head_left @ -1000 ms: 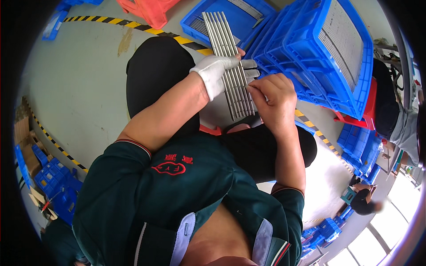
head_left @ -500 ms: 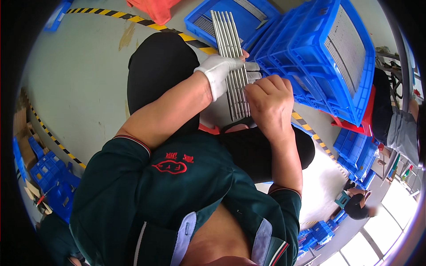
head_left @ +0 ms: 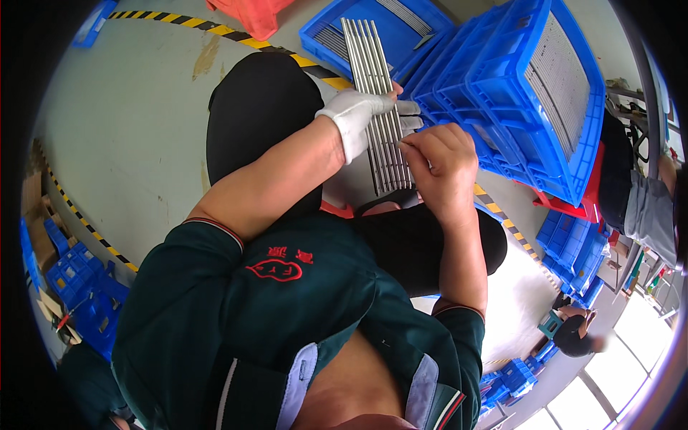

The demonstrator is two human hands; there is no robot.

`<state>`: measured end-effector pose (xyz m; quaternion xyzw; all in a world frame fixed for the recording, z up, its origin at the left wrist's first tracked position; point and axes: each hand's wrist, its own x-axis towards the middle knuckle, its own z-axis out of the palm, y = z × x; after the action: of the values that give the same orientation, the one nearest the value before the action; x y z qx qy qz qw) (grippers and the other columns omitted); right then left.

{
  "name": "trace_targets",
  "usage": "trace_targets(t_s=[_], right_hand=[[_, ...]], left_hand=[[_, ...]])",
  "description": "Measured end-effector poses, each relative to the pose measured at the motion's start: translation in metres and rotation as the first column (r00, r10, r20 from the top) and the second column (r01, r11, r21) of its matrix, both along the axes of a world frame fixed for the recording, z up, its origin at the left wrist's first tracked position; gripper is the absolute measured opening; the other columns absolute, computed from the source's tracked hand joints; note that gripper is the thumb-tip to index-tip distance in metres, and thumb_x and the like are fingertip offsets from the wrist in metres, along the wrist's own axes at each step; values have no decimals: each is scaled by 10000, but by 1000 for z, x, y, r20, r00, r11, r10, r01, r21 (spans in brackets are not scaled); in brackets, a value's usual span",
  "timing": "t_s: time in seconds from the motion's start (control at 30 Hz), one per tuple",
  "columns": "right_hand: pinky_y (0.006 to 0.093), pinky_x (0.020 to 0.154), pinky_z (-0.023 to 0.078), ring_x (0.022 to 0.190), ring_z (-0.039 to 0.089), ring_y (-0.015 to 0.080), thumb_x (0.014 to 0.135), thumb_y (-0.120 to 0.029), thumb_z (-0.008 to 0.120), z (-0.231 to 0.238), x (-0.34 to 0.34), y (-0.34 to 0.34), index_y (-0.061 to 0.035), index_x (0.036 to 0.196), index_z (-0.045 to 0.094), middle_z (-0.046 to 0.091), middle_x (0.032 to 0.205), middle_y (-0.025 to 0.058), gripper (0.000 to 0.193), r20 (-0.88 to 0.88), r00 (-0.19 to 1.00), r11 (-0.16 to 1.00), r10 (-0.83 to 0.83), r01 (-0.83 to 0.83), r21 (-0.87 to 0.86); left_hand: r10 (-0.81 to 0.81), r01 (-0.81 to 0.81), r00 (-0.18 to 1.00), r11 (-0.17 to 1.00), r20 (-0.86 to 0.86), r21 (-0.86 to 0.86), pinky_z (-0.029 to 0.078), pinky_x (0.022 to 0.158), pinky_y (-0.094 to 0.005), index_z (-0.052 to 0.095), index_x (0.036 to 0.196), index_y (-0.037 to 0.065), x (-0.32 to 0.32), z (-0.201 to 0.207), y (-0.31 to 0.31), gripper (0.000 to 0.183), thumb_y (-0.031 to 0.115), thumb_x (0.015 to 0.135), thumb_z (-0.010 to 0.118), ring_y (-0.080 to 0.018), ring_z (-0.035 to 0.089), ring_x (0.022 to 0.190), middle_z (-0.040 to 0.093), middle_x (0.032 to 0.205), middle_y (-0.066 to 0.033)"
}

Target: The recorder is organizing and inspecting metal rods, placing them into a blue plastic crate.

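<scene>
A flat row of several slim, shiny metal rods point(head_left: 387, 129) is held out over my lap, tilted with its far end to the left. My left hand point(head_left: 353, 118), in a white glove with bare fingertips showing, is closed round the middle of the row. Its thumb lies across the top, and the other fingers come out from beneath on the right side. Bare and curled, my right hand point(head_left: 446, 166) pinches at the right edge of the rods, nearer their lower end. What exactly lies between its fingertips is partly hidden.
Beyond the rods, an open blue crate point(head_left: 333, 18) holds more rods. Tall stacked blue crates point(head_left: 494, 93) stand close on the right, the nearest filled with rods, above a red stool point(head_left: 591, 204). Yellow-black tape point(head_left: 208, 26) crosses the floor. Another person point(head_left: 573, 335) is at the far right.
My right hand has shifted slightly right, its thumb showing more. The lower end of the rod row has spread wider toward it. My left hand keeps its hold.
</scene>
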<state>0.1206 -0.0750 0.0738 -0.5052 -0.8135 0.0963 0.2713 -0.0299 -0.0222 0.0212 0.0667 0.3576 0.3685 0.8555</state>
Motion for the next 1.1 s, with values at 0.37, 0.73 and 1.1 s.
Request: trace_targets(t_s=[0.37,0.73,1.1], right_hand=[[336,635,407,690,556,229,637,-54,715,4,-2,-1,-62,715,655,605,703,41,99,51,997,998,60,-61,29],[332,629,414,670,550,232,648,-35,706,3,-3,0,-48,731,660,598,686,58,95,-21,999,999,44,-45,-30],[327,614,423,663,551,228,656,-28,708,5,-1,-1,-34,739,663,598,684,62,95,-99,995,999,13,-18,-47]], left_hand=[[-6,7,999,999,-43,35,536,833,-402,530,1060,31,0,-6,0,147,90,928,507,-321,626,951,603,1043,-207],[-16,19,999,996,-39,82,549,782,-371,549,1054,34,1,-9,-1,153,108,921,528,-256,634,879,600,963,-129],[-32,37,998,995,-54,93,537,831,-380,530,1085,32,2,-4,0,175,113,932,500,-278,622,952,595,1093,-186]])
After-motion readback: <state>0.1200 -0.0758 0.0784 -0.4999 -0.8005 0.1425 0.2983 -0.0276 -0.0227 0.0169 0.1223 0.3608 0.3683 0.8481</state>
